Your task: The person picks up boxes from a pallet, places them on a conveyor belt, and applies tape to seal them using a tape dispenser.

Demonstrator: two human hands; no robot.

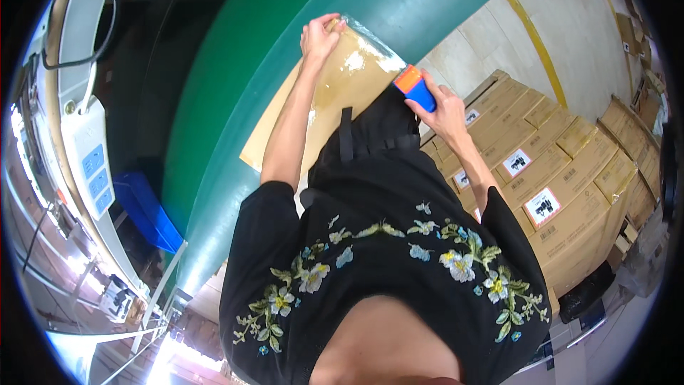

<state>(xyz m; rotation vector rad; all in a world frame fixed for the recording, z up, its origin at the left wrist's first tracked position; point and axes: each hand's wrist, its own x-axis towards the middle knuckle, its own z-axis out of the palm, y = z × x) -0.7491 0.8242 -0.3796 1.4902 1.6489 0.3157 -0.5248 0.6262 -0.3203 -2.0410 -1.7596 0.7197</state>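
A tan sheet of cardboard (342,93), perhaps a flattened box, lies slanted on the green conveyor belt's edge. Its surface has shiny, glossy patches. Across its far edge runs a strip of clear tape (377,44). My left hand (320,41) has its fingers curled at the cardboard's far left corner, gripping it by one end of the strip. An orange-and-blue tape dispenser (415,88) sits in my right hand (443,108) at the other end of the strip, by the far right corner. The dispenser's roll is hidden.
Stacked brown cartons (545,171) with white labels stand close on my right. The green belt (235,107) curves along the far and left sides. Farther left are a blue bin (146,210) and a white post with a socket panel (96,167). A yellow line (538,46) marks the floor.
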